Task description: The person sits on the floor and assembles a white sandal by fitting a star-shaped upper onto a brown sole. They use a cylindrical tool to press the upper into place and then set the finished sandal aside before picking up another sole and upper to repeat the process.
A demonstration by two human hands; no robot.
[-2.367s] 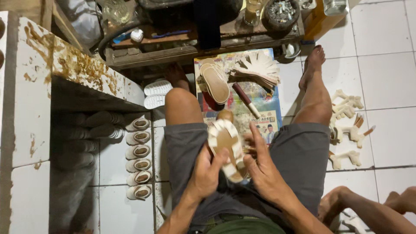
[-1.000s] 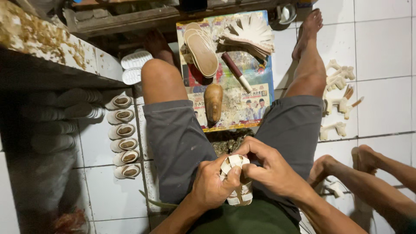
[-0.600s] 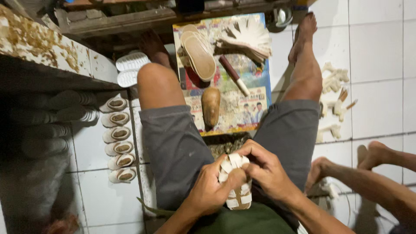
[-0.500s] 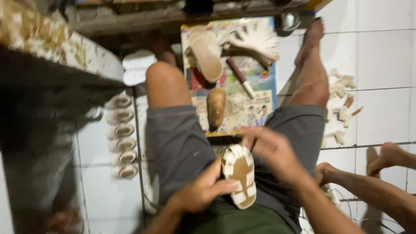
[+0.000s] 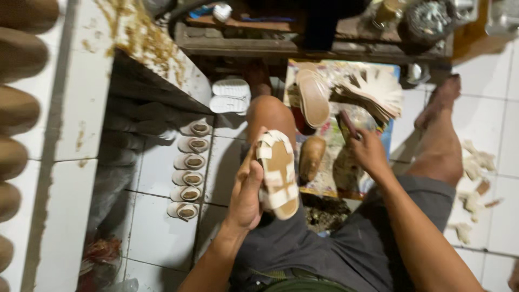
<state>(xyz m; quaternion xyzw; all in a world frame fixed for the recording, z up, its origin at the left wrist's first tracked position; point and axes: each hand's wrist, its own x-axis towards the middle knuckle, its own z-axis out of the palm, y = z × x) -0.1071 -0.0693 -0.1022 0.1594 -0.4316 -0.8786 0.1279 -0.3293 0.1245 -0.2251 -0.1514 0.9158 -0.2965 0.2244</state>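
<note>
A small cream strapped sandal with a tan insole [image 5: 277,174] is held upright over the lap, clasped by the left hand [image 5: 246,192], freeing the right hand [image 5: 369,153], closed on a dark-handled tool [image 5: 347,124] above the printed sheet [image 5: 373,75].

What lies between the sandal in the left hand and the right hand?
In the head view, a brown wooden shoe last lies on the colourful printed sheet, between the sandal in the left hand and the right hand.
</note>
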